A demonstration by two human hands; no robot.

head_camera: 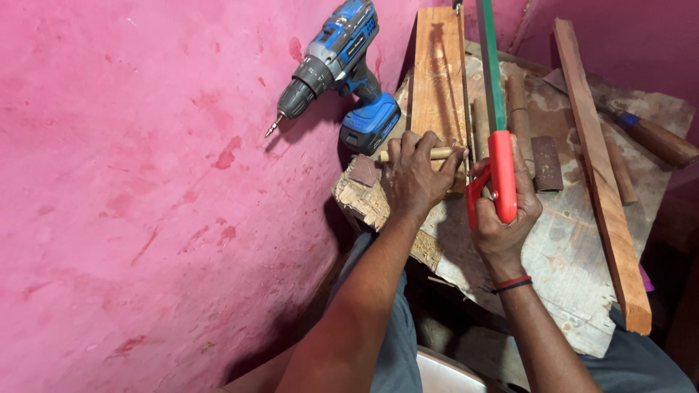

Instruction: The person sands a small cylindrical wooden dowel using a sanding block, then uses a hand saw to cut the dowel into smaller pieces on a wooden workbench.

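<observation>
My left hand (415, 175) presses a thin wooden dowel (443, 153) down against a reddish wooden plank (437, 73) lying on a worn wooden board (575, 284). My right hand (504, 218) grips the red handle of a hacksaw (501, 171). Its green frame (489, 58) runs away from me over the plank, and the blade sits beside the dowel's right end.
A blue cordless drill (338, 62) with a bit stands on the pink floor, left of the plank. A long wooden strip (601, 175), a wooden-handled tool (655, 138), sandpaper pieces (546, 164) and another small rod (518, 109) lie on the board.
</observation>
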